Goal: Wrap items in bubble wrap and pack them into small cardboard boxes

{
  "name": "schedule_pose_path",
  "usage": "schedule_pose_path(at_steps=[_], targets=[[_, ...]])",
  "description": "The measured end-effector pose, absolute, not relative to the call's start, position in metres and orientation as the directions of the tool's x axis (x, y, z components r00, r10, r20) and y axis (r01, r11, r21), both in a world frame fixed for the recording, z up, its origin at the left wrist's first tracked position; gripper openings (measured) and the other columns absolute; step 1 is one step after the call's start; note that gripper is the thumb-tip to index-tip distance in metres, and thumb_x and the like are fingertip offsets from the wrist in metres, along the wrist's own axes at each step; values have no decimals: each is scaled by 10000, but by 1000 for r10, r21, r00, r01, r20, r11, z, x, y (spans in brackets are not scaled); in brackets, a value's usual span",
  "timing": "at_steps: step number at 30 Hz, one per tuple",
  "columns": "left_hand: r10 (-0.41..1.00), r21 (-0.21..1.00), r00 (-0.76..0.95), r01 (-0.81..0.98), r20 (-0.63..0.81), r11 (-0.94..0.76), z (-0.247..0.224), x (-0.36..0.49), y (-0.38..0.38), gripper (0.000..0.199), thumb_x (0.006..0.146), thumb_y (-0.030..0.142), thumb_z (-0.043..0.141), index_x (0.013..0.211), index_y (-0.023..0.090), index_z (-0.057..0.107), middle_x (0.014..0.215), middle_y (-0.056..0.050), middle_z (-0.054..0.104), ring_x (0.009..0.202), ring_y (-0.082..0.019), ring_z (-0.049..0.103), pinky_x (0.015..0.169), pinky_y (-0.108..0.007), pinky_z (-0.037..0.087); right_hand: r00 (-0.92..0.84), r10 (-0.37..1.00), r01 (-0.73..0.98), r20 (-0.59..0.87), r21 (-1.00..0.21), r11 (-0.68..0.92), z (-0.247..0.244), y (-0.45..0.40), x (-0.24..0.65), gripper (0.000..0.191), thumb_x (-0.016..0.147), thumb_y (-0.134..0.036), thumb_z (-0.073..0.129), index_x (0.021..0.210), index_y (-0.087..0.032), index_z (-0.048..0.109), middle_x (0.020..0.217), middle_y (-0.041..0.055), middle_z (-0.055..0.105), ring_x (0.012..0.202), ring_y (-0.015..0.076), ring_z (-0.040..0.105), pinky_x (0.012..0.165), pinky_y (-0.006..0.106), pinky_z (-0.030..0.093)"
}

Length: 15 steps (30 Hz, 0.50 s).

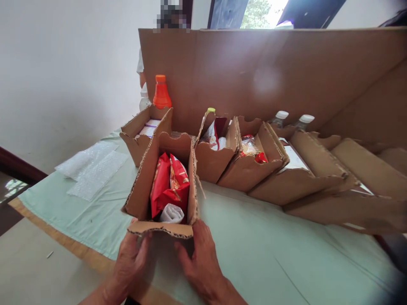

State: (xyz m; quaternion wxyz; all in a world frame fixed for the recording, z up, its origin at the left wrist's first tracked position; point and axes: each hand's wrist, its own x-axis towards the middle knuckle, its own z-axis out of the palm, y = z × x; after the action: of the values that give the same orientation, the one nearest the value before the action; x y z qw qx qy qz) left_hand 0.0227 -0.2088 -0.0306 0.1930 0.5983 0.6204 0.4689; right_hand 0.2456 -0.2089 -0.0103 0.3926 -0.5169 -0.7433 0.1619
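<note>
A narrow open cardboard box is between my two hands, pulled forward of the row of similar boxes. Inside it lie red snack packets and a crumpled whitish plastic bag. My left hand grips the near left corner, with its fingertips hidden under the box. My right hand holds the near right corner, its thumb bent below the front edge. Whether the box rests on the table or is slightly raised, I cannot tell.
More cardboard boxes with packets stand in a row to the right. Another box is at the back left, near an orange bottle. A tall cardboard panel rises behind. Bubble wrap lies left on the green tablecloth.
</note>
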Motion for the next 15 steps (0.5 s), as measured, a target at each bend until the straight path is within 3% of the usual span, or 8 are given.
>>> schedule_pose_path(at_steps=[5,10,12,15], targets=[[897,722,-89,630,434,-287,-22,24,-208,231,936,422,592,922,218,699,837,-85,774,821,-266,756,811,-373,617,-135,890,651,436,-638,411,-20,-222,248,823,875,-227,603,1623,-217,259,1478,181,537,1289,366,576,998,549,554],[923,785,-128,577,362,-227,-7,20,-192,180,922,383,596,927,218,668,850,-63,770,824,-252,761,829,-364,618,-173,883,657,437,-616,434,-16,-215,241,922,851,-214,626,1645,-180,160,1519,181,514,1347,353,544,1067,543,523],[934,830,-156,522,320,-197,-2,17,-185,193,922,364,593,1015,209,659,938,-70,775,862,-238,764,806,-332,620,-208,870,637,448,-613,468,-10,-208,237,928,849,-209,626,1645,-180,150,1551,180,486,1380,342,522,1087,527,513],[931,874,-204,448,302,-185,5,15,-175,374,925,344,584,1266,191,596,1146,-103,748,977,-230,753,825,-311,617,-246,855,610,456,-612,503,-1,-195,234,929,853,-216,626,1647,-178,145,1570,187,468,1393,341,517,1106,534,495]])
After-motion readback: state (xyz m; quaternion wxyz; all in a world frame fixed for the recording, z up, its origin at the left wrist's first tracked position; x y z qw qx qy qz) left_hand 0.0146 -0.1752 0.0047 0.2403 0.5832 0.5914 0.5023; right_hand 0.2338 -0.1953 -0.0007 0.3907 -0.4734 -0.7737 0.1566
